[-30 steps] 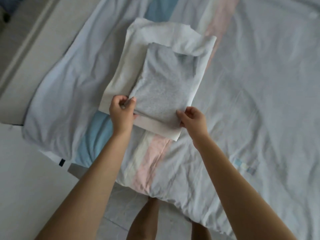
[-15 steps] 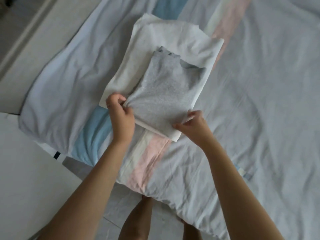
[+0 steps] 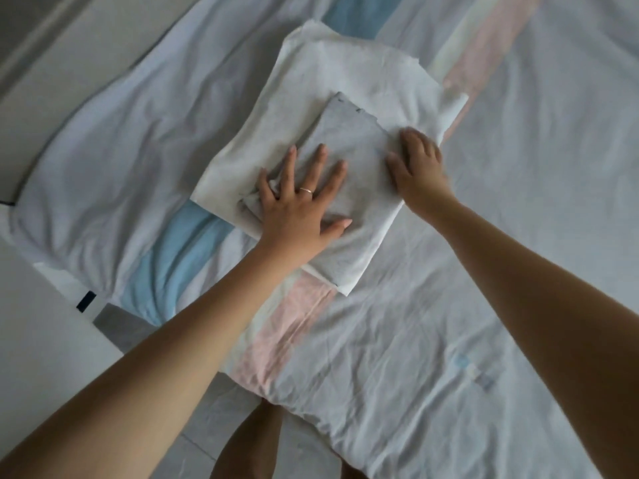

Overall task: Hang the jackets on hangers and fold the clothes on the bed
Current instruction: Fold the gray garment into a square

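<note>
In the head view, 0.5 s ago both my hands were pinching the near corners of the small grey knitted folded garment point(image 3: 349, 133) and holding that edge up. Now the garment lies flat on the larger white folded garment point(image 3: 328, 70), which rests on the pale bed sheet with blue and pink stripes point(image 3: 518, 174).

My left hand point(image 3: 297, 209) has let go of its corner. It presses palm-down on the near left part of the grey piece, with all 5 fingers straight and spread and a thin ring point(image 3: 306, 190) on 1 of them. My right hand point(image 3: 418, 167) has slid to the grey piece's right edge, also palm down. It is blurred, but its fingers look laid on the cloth rather than pinching it.

I judge the folding of this piece to be finished, and what I am doing now is smoothing it onto a stack of 2. The cloth at the near left corner, beside my left hand, looks bunched and probably wants flattening next. No jackets or hangers are in sight, so I cannot tell how that half of the job stands.
</note>
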`<move>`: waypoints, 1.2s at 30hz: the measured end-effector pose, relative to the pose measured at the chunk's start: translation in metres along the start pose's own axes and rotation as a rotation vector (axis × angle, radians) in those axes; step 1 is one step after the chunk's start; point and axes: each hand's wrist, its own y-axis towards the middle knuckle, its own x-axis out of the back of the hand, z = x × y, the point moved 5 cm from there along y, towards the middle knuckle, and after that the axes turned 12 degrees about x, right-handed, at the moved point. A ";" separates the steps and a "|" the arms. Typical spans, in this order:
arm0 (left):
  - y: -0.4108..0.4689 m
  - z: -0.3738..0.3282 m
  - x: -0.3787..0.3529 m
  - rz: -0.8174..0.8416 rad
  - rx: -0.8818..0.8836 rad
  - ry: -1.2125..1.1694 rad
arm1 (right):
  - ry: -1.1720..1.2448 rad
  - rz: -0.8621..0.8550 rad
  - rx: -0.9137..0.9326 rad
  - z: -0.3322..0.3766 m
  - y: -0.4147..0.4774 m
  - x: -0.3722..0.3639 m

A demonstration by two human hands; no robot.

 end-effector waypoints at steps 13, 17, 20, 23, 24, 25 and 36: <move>-0.019 0.061 0.031 -0.234 0.590 -0.762 | 0.472 -0.119 0.130 0.070 0.068 0.011; -0.023 0.069 0.026 -0.235 0.536 -0.789 | 0.613 -0.216 0.053 0.064 0.071 0.020; -0.023 0.078 0.025 -0.251 0.536 -0.805 | 0.549 -0.176 0.024 0.067 0.077 0.016; -0.022 0.080 0.022 -0.245 0.565 -0.776 | 0.426 -0.170 -0.020 0.070 0.081 0.011; -0.022 0.078 0.024 -0.252 0.585 -0.737 | 0.392 -0.197 -0.042 0.072 0.079 0.009; -0.023 0.077 0.027 -0.267 0.612 -0.681 | 0.351 -0.242 -0.072 0.073 0.074 0.009; -0.019 0.022 -0.001 -0.061 0.123 -0.105 | -0.233 -0.006 0.453 0.049 -0.022 -0.037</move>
